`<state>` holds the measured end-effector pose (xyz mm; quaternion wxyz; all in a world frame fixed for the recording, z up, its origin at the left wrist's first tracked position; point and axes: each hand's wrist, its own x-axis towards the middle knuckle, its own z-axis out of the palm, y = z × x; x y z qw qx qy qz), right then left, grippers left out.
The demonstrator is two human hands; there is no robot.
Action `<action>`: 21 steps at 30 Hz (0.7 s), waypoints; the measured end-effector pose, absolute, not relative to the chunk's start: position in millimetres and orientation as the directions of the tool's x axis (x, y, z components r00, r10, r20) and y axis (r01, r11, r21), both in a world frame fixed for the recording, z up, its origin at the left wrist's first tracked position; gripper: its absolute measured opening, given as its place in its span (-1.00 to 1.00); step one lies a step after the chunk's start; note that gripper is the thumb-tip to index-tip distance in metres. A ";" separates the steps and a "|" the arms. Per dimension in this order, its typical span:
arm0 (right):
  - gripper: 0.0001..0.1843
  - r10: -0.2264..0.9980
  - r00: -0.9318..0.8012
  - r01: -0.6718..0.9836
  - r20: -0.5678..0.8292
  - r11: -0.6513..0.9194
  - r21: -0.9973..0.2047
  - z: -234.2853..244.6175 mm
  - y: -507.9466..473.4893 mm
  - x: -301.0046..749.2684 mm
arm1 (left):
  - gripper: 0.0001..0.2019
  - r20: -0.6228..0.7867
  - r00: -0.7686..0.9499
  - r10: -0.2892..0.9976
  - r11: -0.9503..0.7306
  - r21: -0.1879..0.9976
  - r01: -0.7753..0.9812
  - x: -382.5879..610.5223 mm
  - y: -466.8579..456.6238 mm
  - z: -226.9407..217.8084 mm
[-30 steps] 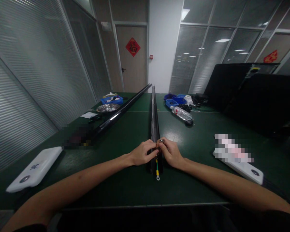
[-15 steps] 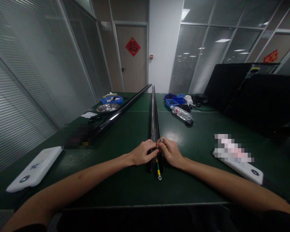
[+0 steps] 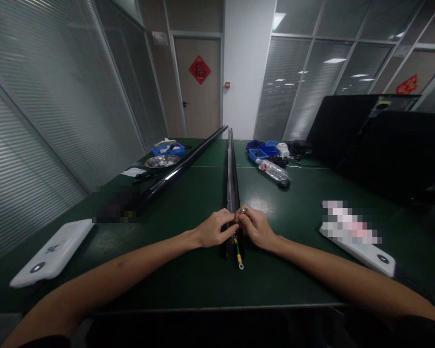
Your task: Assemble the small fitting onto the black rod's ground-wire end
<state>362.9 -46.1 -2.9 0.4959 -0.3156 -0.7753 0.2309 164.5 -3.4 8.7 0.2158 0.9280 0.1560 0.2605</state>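
Observation:
A long black rail [image 3: 232,174] runs straight away from me down the green table [image 3: 188,275]. Both hands meet at its near end. My left hand [image 3: 213,228] is closed, its fingertips pinched at the rail's left side. My right hand [image 3: 255,226] is closed too, fingers pinching a small silver screw or nut [image 3: 242,210] on top of the rail. A short yellow-green wire [image 3: 238,251] with a ring terminal hangs out from between the hands toward me, its ring lying on the table.
A second black rail [image 3: 181,166] lies diagonally at the left. White flat devices sit at the near left [image 3: 49,253] and near right [image 3: 366,251]. Further back are a metal bowl [image 3: 162,161], blue bins [image 3: 261,151], a plastic bottle [image 3: 273,170] and a black cover [image 3: 380,140].
The wire's ring end has swung slightly to the right. Both hands stay in place, with only small finger movement at the rail's end.

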 end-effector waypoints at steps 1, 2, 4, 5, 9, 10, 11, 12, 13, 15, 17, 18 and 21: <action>-0.64 0.719 -0.310 0.259 0.622 0.694 -0.672 -2.9 -45.9 363.2 | -0.83 0.415 0.817 0.400 -0.859 0.481 0.177 164.4 -3.3 8.5; -0.63 0.719 -0.310 0.259 0.621 0.693 -0.673 -3.0 -45.7 363.6 | -0.83 0.412 0.818 0.401 -0.857 0.484 0.177 164.3 -3.3 8.5; -0.63 0.720 -0.315 0.262 0.618 0.692 -0.673 -3.2 -45.2 364.5 | -0.84 0.406 0.818 0.407 -0.853 0.489 0.182 164.3 -3.5 9.2; -0.62 0.720 -0.319 0.261 0.616 0.692 -0.673 -3.3 -45.0 364.9 | -0.83 0.403 0.819 0.409 -0.852 0.490 0.184 164.3 -3.6 9.8; -0.62 0.718 -0.334 0.244 0.611 0.692 -0.679 -3.0 -44.1 366.0 | -0.82 0.388 0.827 0.406 -0.851 0.491 0.187 164.5 -4.6 12.4; -0.62 0.716 -0.336 0.239 0.612 0.693 -0.680 -2.8 -43.9 366.1 | -0.82 0.386 0.828 0.407 -0.849 0.495 0.187 164.5 -4.8 12.9; -0.61 0.715 -0.339 0.233 0.612 0.694 -0.681 -2.6 -43.7 366.2 | -0.82 0.385 0.828 0.409 -0.847 0.498 0.187 164.6 -5.0 13.1; -0.60 0.714 -0.342 0.228 0.611 0.694 -0.683 -2.6 -43.4 366.5 | -0.82 0.385 0.826 0.411 -0.846 0.499 0.188 164.6 -5.1 13.2; -0.60 0.715 -0.344 0.224 0.609 0.692 -0.686 -2.8 -43.1 366.8 | -0.82 0.385 0.825 0.413 -0.846 0.498 0.191 164.6 -5.1 13.1; -0.60 0.722 -0.350 0.219 0.596 0.682 -0.698 -3.7 -42.3 367.6 | -0.81 0.386 0.823 0.416 -0.847 0.494 0.197 164.4 -4.8 12.5; -0.62 0.728 -0.354 0.212 0.587 0.674 -0.707 -5.0 -41.5 368.5 | -0.81 0.385 0.823 0.417 -0.848 0.491 0.199 164.0 -4.5 11.8; -0.62 0.728 -0.356 0.208 0.585 0.672 -0.710 -5.5 -41.2 368.9 | -0.81 0.386 0.822 0.417 -0.848 0.491 0.200 163.9 -4.4 11.6; -0.62 0.724 -0.360 0.193 0.589 0.675 -0.712 -6.0 -40.9 369.0 | -0.82 0.389 0.820 0.419 -0.847 0.494 0.199 163.7 -4.7 11.8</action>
